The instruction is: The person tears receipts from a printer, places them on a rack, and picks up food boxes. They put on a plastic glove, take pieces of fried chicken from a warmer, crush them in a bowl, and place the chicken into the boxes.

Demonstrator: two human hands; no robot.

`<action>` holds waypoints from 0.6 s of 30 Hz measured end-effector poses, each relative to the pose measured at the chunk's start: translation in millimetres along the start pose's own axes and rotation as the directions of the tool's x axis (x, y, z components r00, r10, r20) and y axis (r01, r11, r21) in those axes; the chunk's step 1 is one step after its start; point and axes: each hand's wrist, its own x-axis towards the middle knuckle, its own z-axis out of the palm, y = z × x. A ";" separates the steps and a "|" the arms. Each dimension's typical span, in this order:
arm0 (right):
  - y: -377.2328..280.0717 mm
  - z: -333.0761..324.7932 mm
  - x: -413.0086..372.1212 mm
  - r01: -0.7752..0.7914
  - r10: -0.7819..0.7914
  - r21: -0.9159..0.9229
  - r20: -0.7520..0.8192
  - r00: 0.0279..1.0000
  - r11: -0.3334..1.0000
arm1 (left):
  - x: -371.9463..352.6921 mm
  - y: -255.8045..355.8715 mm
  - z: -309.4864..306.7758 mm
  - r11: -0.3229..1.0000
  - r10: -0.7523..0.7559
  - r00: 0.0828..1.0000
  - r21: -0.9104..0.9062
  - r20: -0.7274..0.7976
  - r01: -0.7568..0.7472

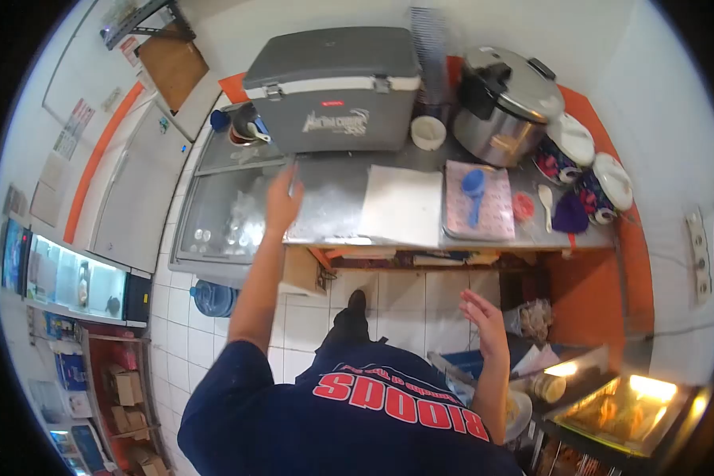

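Note:
My left hand (283, 204) is stretched forward over the left part of the metal counter (329, 226), near the edge of a glass-topped chest freezer (222, 214). Its fingers point away from me, apart from the thumb, and I see nothing held in them. Low on the right, my right hand (484, 319) hangs in the air in front of the counter, fingers extended and holding nothing. A white sheet (402, 205) lies on the counter between the two hands. Beside it, a blue scoop (474, 190) rests on a pink-papered stack (496, 208).
At the back stand a grey cooler box (337, 107), a white cup (428, 133), stacked cups (431, 59) and a large rice cooker (506, 107). Two lidded pots (599, 190) line the right. A lit display case (623, 412) is behind my right arm; a water jug (213, 298) sits on the floor.

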 end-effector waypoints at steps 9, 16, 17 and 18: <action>-64.4 119.0 194.8 -0.066 0.075 0.059 -0.154 0.985 0.996 | 333.4 -132.2 -59.3 0.851 0.349 0.889 0.297 0.298 -0.433; -181.6 233.8 317.1 0.073 -0.070 -0.066 0.041 0.997 0.995 | 369.1 -169.6 -54.4 0.561 0.691 0.604 0.232 0.397 -0.795; -204.3 251.5 331.7 0.111 -0.101 -0.062 0.144 0.984 0.992 | 380.7 -169.6 -59.0 0.529 0.736 0.578 0.233 0.354 -0.816; -206.1 257.2 340.6 0.104 -0.095 -0.067 0.130 0.987 0.992 | 390.1 -180.5 -49.9 0.532 0.740 0.574 0.218 0.349 -0.818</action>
